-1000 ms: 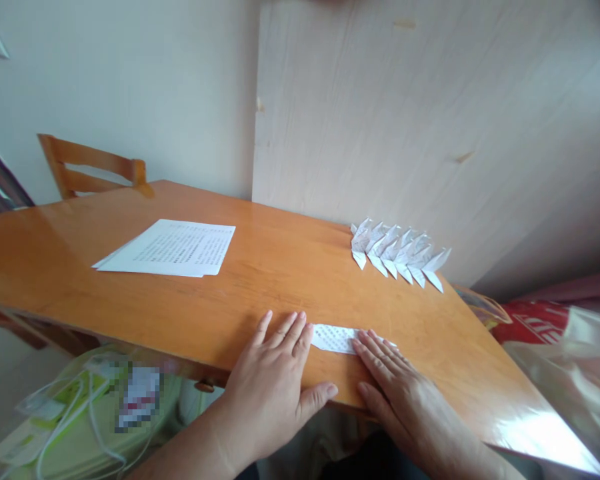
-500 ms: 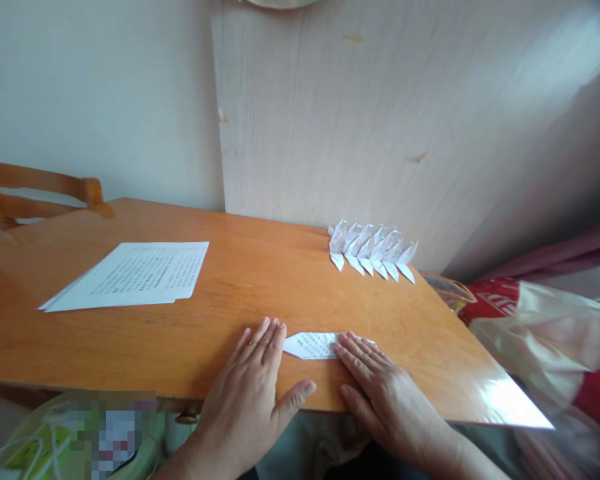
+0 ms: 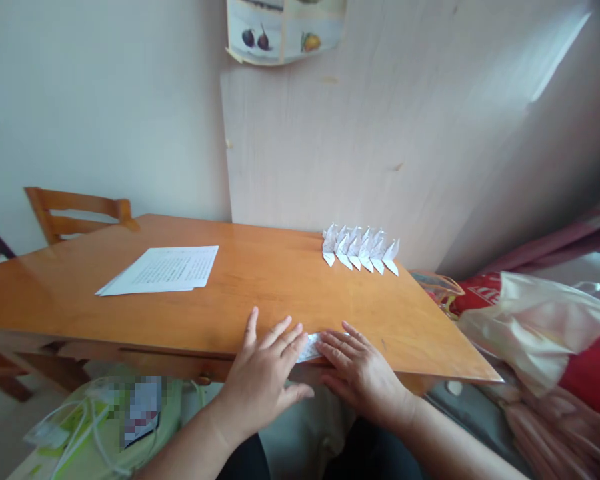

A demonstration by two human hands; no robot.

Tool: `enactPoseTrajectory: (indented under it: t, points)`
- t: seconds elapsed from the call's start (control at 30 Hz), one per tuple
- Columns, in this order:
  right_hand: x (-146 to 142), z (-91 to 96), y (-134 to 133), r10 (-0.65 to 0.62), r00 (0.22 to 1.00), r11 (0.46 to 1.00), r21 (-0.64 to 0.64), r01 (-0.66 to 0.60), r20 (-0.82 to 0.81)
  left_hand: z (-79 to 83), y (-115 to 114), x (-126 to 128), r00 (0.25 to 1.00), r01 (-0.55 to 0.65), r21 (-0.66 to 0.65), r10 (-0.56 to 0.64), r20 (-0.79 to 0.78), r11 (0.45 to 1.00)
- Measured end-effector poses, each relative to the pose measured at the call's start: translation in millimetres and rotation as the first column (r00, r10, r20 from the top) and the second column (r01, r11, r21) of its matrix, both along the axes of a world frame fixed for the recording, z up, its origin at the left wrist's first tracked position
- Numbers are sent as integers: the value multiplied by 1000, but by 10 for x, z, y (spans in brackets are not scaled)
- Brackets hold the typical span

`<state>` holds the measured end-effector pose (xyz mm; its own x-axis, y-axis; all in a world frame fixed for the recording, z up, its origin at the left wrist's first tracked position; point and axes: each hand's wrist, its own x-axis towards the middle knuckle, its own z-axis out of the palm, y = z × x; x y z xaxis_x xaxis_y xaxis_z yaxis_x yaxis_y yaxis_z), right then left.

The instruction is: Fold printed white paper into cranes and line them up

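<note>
From the head camera, the only view: at the near edge of a wooden table [image 3: 265, 280], a strip of folded printed paper [image 3: 310, 348], mostly covered, with just a short stretch showing between the hands. Left hand [image 3: 266, 365] at one end of it, palm down, fingers straight and spread, thumb stretched out, apparently touching the paper with the fingertips. Right hand [image 3: 365, 367] over the other end, fingers extended and closer together, pressing or resting rather than gripping. Hard to tell how firmly in either case.

Already folded: a tight row of pointed paper pieces [image 3: 363, 250], standing toward the far right of the table, near the wall. Unfolded: a small stack of printed sheets [image 3: 165, 270], lying flat on the left, well apart from the hands. Judging by these, well under way overall, but only partly done with the strip, flat and without raised points in its visible part. Impossible to see its covered ends.
</note>
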<state>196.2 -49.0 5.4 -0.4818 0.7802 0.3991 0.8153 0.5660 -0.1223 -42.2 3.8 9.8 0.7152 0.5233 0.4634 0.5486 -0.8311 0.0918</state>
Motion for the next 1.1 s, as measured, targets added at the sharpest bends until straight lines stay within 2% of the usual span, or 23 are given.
enactPoseTrajectory:
  t: [0.17, 0.27, 0.37, 0.43, 0.47, 0.5, 0.53, 0.57, 0.63, 0.67, 0.7, 0.73, 0.8, 0.9, 1.1]
  points:
    - [-59, -43, -138, 23, 999, 998, 62, -21, -29, -120, -185, 190, 991, 44, 131, -60, 120, 990]
    - [-31, -3, -205, 33, 998, 998, 58, -30, -51, -94, -250, 190, 982, 43, 161, -71, 175, 986]
    - [31, 103, -289, 31, 989, 995, 99, -17, -147, 22, -336, 147, 969, -22, 93, -1, 247, 995]
    - [55, 173, -356, -22, 946, 987, 141, 71, -325, 100, -400, 126, 936, -93, -32, 98, 337, 995]
    - [51, 194, -389, -67, 888, 979, 142, 147, -455, 130, -432, 124, 904, -116, -135, 161, 395, 984]
    - [33, 201, -419, -109, 795, 969, 115, 219, -596, 153, -462, 127, 861, -110, -265, 225, 456, 958]
    - [1, 194, -445, -143, 671, 962, 57, 268, -728, 168, -492, 137, 808, -67, -407, 289, 513, 911]
    - [-46, 174, -466, -165, 530, 963, -19, 270, -832, 177, -522, 153, 748, 10, -542, 354, 562, 840]
    - [-171, 113, -496, -204, 281, 977, -178, 114, -938, 183, -586, 199, 623, 228, -709, 460, 633, 667]
    - [-240, 80, -508, -237, 201, 971, -239, 17, -950, 181, -621, 225, 560, 333, -735, 504, 658, 590]
    - [-310, 53, -520, -275, 156, 956, -287, -59, -949, 178, -658, 252, 512, 420, -740, 536, 671, 525]
    - [-374, 33, -532, -307, 141, 937, -325, -126, -941, 174, -696, 277, 474, 489, -732, 560, 680, 475]
    - [-478, 18, -554, -342, 149, 901, -369, -230, -928, 163, -773, 319, 423, 578, -702, 583, 694, 417]
    - [-555, 33, -577, -351, 143, 887, -377, -267, -926, 150, -868, 357, 386, 642, -671, 599, 702, 371]
    - [-539, 88, -616, -334, 147, 885, -364, -292, -931, 176, -953, 353, 404, 689, -656, 587, 701, 309]
